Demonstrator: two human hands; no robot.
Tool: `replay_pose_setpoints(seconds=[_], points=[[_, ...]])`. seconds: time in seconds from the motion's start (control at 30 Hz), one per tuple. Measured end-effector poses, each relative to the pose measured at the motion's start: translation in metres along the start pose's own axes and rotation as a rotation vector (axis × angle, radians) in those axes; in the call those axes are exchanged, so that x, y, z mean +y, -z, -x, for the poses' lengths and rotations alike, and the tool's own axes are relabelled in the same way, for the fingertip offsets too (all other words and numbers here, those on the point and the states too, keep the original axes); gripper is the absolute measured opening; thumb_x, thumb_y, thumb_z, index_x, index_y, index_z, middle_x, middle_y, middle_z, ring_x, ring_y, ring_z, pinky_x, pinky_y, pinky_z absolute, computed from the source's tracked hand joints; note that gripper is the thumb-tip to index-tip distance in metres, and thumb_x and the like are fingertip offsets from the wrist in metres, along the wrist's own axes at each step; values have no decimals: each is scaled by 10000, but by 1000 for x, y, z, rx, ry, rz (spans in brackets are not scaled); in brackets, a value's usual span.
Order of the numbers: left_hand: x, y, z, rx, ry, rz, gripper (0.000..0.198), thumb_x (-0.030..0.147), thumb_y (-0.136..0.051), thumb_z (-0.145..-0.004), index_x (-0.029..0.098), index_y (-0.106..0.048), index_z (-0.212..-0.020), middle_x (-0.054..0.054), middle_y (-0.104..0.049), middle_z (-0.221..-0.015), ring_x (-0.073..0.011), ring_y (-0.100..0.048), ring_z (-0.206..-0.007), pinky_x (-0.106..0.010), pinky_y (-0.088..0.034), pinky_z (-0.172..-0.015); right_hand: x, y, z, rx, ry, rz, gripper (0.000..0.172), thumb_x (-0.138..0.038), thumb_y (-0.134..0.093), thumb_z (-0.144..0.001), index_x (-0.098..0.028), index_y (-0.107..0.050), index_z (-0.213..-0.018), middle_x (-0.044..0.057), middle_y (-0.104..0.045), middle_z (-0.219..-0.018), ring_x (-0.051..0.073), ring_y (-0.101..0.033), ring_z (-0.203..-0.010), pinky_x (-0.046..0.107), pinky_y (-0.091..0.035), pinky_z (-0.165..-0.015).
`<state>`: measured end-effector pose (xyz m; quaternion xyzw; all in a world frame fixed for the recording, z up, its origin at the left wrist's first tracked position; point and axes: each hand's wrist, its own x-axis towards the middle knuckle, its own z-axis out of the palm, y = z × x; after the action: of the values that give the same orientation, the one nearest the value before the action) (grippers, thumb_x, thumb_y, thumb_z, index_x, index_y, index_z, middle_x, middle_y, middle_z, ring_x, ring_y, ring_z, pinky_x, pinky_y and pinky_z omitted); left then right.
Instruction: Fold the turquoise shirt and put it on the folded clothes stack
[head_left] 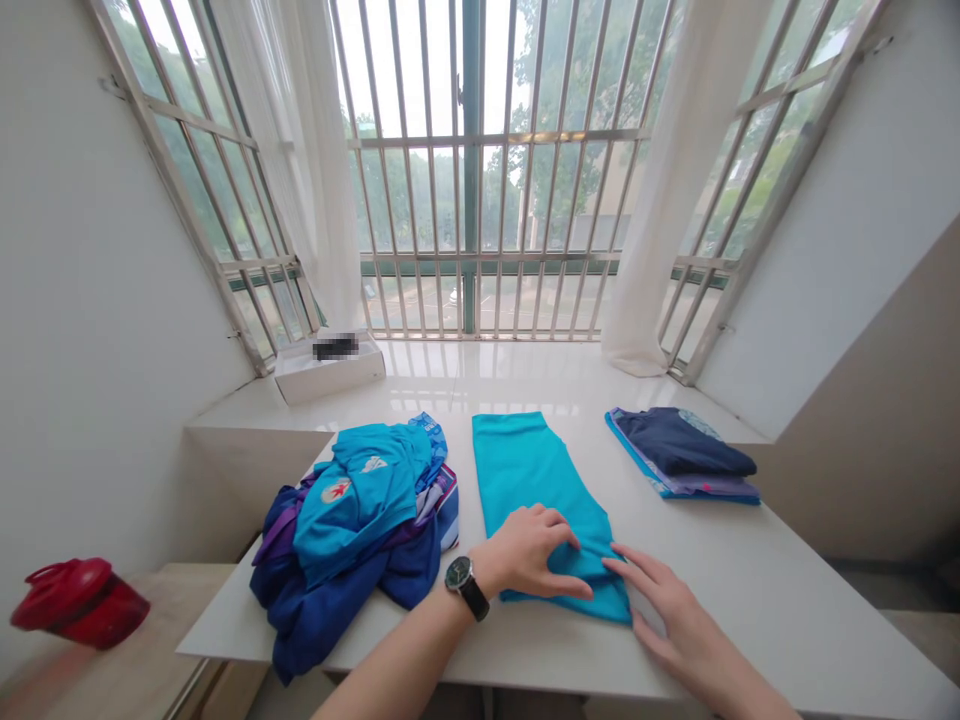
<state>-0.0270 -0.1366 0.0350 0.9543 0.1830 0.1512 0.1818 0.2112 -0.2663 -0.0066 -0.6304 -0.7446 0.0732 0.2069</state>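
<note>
A long turquoise garment, folded into a flat strip, lies in the middle of the white table. My left hand, with a black-strapped wristwatch on its wrist, sits on the near end of the garment, its fingers and thumb closed around a fold. My right hand has spread fingers, with the fingertips at the garment's right edge. To the left lies a rumpled heap of blue and turquoise clothes. A folded stack of navy and purple clothes lies to the right.
A white box with a blurred patch on its lid stands on the glossy sill beyond the table. Barred windows and white curtains rise behind it. A red lidded container sits low on the left.
</note>
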Motion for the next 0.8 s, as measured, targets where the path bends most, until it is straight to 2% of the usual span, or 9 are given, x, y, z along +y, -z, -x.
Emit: replay_pose_setpoints(seconds=[0.1, 0.3, 0.53, 0.7, 0.8], points=[[1, -5, 4, 27, -4, -58, 661, 778, -628, -750, 247, -623, -1143, -81, -635, -1177, -275, -581, -1047, -379, -437, -884, 5, 3, -4, -15, -1, -11, 486, -224, -533, -813, -313, -657, -1275, 84, -595, -1394, 254, -581, -1262, 406, -487, -1063], [3, -9, 7, 46, -23, -118, 678, 795, -605, -754, 244, -589, -1149, -73, -630, -1161, -272, -578, -1021, -373, -439, -848, 3, 4, -13, -5, 52, -91, 353, -234, -438, -927, -285, -695, -1163, 83, -645, -1313, 215, -670, -1128, 316, -571, -922], [4, -5, 9, 39, -13, -114, 655, 806, -576, -767, 250, -586, -1114, -60, -637, -1137, -264, -586, -1007, -357, -439, -825, 9, 0, -15, 169, 135, -80, 241, -310, -502, -962, -287, -713, -1074, 58, -729, -1102, 205, -709, -1002, 307, -578, -887], [13, -3, 8, 76, 96, -99, 799, 801, -609, -742, 223, -504, -1284, -89, -653, -1143, -296, -594, -1016, -394, -448, -848, 3, 8, -26, 214, 133, -84, 222, -319, -482, -986, -294, -677, -1088, 38, -723, -1078, 189, -715, -958, 282, -576, -830], [23, -4, 8, 75, 176, -127, 722, 768, -624, -755, 210, -543, -1205, -96, -664, -1104, -306, -600, -996, -409, -458, -840, -4, 12, -33, 272, 101, -67, 206, -330, -479, -992, -288, -657, -1087, 38, -719, -1056, 192, -717, -929, 292, -571, -809]])
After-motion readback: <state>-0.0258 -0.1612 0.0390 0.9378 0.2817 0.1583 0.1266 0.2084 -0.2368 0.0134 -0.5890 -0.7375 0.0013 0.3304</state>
